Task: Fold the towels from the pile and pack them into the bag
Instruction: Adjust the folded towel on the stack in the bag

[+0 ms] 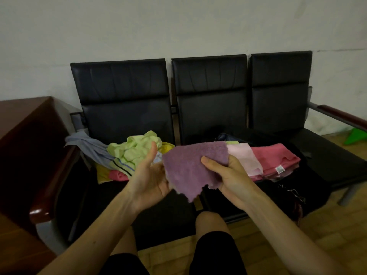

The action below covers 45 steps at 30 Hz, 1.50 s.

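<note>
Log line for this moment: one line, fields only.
stage: folding | left hand: open, at purple towel edge | right hand: grips it | pile: behind left hand | folded pink towels: behind right hand

One wide-angle camera, worn on the person's head, is looking forward and down, facing the seats [119, 86] and the wall [178, 26] behind them. It is sitting close above the arms, framing the left grip [151, 175] and right grip [228, 173] with the towel [190, 167] between them at mid-picture. The lens is also taking in the knee [210, 221] at the bottom and the floor [337, 225] at the right.
</note>
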Each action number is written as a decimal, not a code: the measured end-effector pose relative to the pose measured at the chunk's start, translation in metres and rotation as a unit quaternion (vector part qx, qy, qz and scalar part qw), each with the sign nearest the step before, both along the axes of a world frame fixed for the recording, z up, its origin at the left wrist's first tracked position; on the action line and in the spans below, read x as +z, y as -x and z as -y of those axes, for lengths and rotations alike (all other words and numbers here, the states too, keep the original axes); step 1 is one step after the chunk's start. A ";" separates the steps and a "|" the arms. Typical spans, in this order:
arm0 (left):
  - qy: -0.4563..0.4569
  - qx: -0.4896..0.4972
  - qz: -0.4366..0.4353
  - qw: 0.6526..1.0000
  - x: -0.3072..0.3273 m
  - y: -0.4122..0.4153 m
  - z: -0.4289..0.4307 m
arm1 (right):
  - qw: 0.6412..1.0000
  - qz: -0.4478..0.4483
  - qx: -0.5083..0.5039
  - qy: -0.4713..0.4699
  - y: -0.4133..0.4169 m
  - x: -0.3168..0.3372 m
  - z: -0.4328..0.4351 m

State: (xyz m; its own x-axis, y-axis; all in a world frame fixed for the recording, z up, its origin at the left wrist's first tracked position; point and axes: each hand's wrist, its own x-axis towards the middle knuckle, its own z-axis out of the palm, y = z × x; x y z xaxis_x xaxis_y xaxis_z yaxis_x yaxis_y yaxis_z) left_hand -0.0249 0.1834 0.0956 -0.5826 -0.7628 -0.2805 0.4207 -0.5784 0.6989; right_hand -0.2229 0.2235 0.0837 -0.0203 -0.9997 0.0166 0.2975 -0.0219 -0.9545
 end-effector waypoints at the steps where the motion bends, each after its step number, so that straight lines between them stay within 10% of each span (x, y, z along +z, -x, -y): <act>1: -0.011 -0.009 0.003 1.000 -0.006 0.004 -0.002 | 1.000 -0.004 0.000 -0.002 0.003 -0.004 -0.001; 17: 0.113 -0.041 0.221 0.968 -0.056 0.049 0.006 | 0.982 -0.120 -0.051 -0.133 0.069 -0.074 -0.013; 30: 0.364 -0.110 0.247 0.891 -0.049 0.064 0.032 | 0.995 0.064 0.060 -0.041 0.123 -0.079 -0.018; 35: 0.270 -0.099 0.240 0.927 -0.070 0.112 0.048 | 0.976 -0.213 -0.027 -0.036 0.150 -0.093 -0.007; 45: 0.433 -0.079 0.374 0.816 -0.130 0.283 0.144 | 0.898 -0.375 -0.221 -0.070 0.299 -0.115 0.088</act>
State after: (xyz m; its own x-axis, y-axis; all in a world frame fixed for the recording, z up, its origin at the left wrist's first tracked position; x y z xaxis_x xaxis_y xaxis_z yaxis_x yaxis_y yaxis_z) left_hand -0.3078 0.0392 -0.0344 -0.6062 -0.7953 0.0022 -0.3423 0.2633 0.9019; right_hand -0.5217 0.1355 -0.0309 -0.4510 -0.8901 0.0660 -0.4383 0.1565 -0.8851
